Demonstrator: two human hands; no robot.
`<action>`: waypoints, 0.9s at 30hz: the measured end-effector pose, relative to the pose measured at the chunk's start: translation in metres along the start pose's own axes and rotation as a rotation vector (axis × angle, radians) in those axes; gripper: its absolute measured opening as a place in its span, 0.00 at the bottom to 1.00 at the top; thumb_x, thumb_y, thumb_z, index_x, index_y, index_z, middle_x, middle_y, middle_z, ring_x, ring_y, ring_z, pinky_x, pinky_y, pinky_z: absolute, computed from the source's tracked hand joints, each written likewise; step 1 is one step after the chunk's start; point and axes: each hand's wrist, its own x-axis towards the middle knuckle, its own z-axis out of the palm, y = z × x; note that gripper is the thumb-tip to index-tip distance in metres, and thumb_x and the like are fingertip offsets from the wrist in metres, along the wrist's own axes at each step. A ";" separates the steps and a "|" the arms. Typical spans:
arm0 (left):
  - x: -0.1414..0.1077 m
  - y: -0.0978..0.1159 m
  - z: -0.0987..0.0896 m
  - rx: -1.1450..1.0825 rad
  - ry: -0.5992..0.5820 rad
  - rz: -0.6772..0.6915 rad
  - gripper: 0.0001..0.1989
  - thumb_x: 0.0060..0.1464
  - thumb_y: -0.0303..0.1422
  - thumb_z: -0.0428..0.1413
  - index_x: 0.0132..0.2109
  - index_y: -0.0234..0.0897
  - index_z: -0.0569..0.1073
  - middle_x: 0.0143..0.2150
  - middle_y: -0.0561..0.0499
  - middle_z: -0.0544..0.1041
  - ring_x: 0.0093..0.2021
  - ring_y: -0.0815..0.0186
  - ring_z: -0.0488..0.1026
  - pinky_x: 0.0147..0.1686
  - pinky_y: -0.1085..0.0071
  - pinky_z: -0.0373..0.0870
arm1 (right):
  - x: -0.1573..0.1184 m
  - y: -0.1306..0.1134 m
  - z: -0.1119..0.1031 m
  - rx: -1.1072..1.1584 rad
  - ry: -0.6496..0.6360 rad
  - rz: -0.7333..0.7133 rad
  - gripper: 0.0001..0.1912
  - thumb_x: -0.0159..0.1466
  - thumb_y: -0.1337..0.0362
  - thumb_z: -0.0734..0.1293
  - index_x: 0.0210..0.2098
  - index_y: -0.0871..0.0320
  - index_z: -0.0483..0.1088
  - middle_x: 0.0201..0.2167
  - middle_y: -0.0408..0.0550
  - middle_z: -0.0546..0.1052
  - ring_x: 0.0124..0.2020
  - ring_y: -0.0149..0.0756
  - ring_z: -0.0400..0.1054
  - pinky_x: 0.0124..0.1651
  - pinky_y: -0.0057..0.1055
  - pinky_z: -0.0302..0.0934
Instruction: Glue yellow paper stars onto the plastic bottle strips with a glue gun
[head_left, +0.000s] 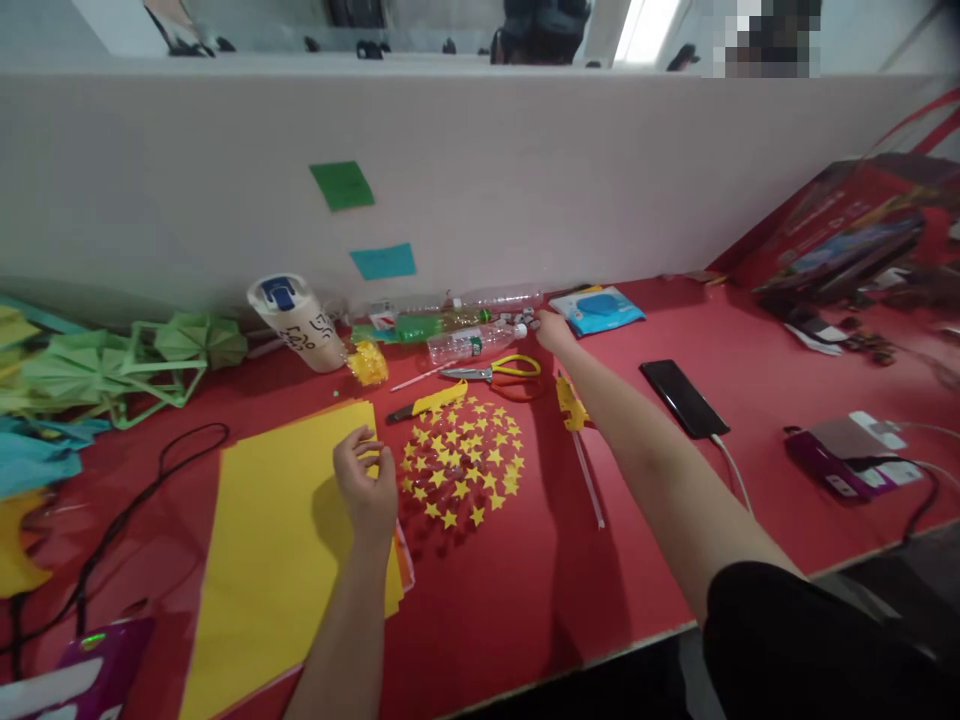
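Observation:
My left hand (365, 480) hovers over the stack of yellow paper (277, 540), its fingers loosely curled and apart, nothing visible in them. My right arm stretches across the table to the back, where my right hand (553, 332) is beside a few small grey-white pieces (525, 319) and the cap end of a clear plastic bottle (480, 343); its fingers are mostly hidden. Between my arms lies a round cluster of yellow stars (457, 460). Behind it are a yellow-handled cutter (431, 402) and scissors (495, 375). A yellow piece (572, 403) with a thin pale stick (589, 480) lies under my right forearm.
A patterned tumbler (296, 325) stands at the back left, near green folded paper shapes (112, 370). To the right lie a blue wipes pack (598, 310), a phone (682, 398) on a cable and a purple box (847, 460). A white partition (480, 180) closes the back.

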 end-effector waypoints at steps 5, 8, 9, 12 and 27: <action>-0.002 -0.001 -0.002 0.033 -0.032 0.006 0.12 0.56 0.34 0.53 0.47 0.40 0.67 0.45 0.47 0.70 0.39 0.66 0.71 0.40 0.71 0.71 | 0.006 0.012 0.012 -0.033 0.058 0.006 0.20 0.66 0.57 0.65 0.54 0.60 0.66 0.52 0.53 0.71 0.49 0.40 0.69 0.50 0.43 0.68; -0.002 0.000 -0.003 0.058 -0.036 0.012 0.10 0.55 0.35 0.53 0.45 0.40 0.68 0.44 0.48 0.70 0.38 0.66 0.71 0.39 0.71 0.71 | 0.005 0.017 0.006 0.027 0.089 0.029 0.19 0.66 0.57 0.65 0.53 0.60 0.66 0.53 0.53 0.71 0.49 0.40 0.69 0.50 0.43 0.68; -0.001 0.001 -0.003 0.061 -0.038 0.012 0.09 0.55 0.35 0.53 0.44 0.41 0.68 0.44 0.48 0.70 0.38 0.66 0.71 0.39 0.71 0.71 | 0.005 0.017 0.002 0.060 0.102 0.040 0.19 0.66 0.57 0.65 0.53 0.60 0.67 0.53 0.53 0.71 0.49 0.39 0.69 0.51 0.43 0.68; -0.001 0.001 -0.003 0.036 -0.023 0.000 0.09 0.55 0.35 0.53 0.44 0.42 0.68 0.44 0.49 0.70 0.38 0.66 0.72 0.39 0.72 0.71 | -0.004 0.014 -0.013 0.205 0.152 0.066 0.19 0.66 0.57 0.65 0.53 0.59 0.67 0.53 0.52 0.71 0.49 0.39 0.69 0.50 0.43 0.68; 0.001 0.119 -0.024 -0.368 -0.405 -0.054 0.18 0.48 0.38 0.61 0.47 0.39 0.73 0.42 0.49 0.76 0.34 0.68 0.72 0.34 0.72 0.72 | -0.229 -0.088 -0.060 0.575 0.085 -0.678 0.06 0.61 0.63 0.65 0.38 0.51 0.71 0.35 0.44 0.69 0.34 0.33 0.66 0.37 0.32 0.64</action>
